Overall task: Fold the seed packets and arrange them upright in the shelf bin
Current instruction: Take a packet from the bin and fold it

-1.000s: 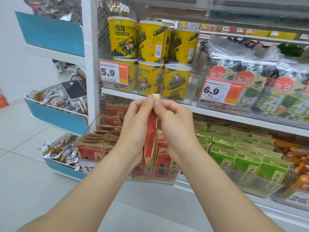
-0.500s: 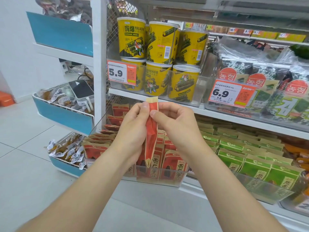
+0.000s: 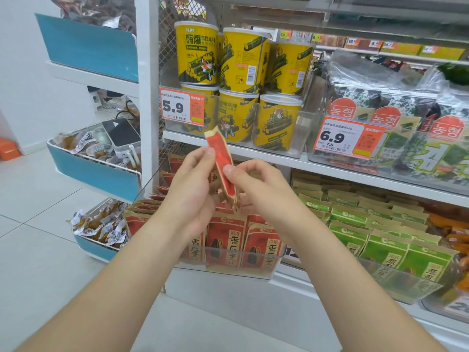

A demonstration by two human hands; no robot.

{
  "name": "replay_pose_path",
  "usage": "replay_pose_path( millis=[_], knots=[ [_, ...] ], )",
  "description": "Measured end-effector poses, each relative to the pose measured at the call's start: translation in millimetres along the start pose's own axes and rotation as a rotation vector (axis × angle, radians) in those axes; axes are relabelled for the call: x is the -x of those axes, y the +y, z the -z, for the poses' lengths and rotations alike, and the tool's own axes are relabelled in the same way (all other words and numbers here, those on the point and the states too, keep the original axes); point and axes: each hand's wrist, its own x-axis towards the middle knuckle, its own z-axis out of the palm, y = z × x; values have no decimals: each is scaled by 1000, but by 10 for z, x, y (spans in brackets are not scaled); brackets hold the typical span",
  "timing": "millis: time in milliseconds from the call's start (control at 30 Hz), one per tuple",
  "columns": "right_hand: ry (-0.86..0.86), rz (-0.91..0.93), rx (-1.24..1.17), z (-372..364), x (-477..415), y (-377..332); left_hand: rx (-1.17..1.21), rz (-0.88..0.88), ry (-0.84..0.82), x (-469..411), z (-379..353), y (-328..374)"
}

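Head view: both hands are working one red seed packet point(image 3: 221, 158) in mid-air, in front of the shelf, above the clear shelf bin point(image 3: 228, 265). The left hand point(image 3: 195, 189) is pinching the packet's left edge with thumb and fingers closed on it; the right hand point(image 3: 256, 189) is pinching the right edge lower down, thumb pressing on the red face. The packet is standing roughly upright, tilted a little left at the top, and looking narrow, as if its sides are being creased inward; the lower end is partly hidden between the palms. In the bin below, more red packets point(image 3: 229, 246) are already standing upright facing near; further back others are lying flatter. To the right, green packets point(image 3: 380, 246) are sitting in a neighbouring bin. Yellow tubs point(image 3: 198, 59) and price tags point(image 3: 182, 106) are sitting on the shelf above. Judgement: folding step under way, placement not yet done. To do it well: keep both thumbs opposite each other, run the crease along the full length so it's holding flat, avoid crushing the contents, then lower it printed face forward into a gap in the front row, tight against neighbours so it isn't tipping.
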Motion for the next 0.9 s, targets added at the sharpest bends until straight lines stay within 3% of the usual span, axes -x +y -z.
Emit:
replay_pose_path(
  millis=[100,300,600,767,900],
  knots=[
    [72,52,31,20,-7,43,-139,1,-109,27,-27,10],
    [-14,42,-94,87,44,50,-315,-11,-257,32,123,99],
    [5,41,-46,60,31,93,-371,-13,-405,22,226,144],
    [-25,33,-48,52,36,83,-346,7,-426,24,255,171],
    [-86,-2,-54,71,27,41,-323,0,-340,20,223,167]
  ],
)
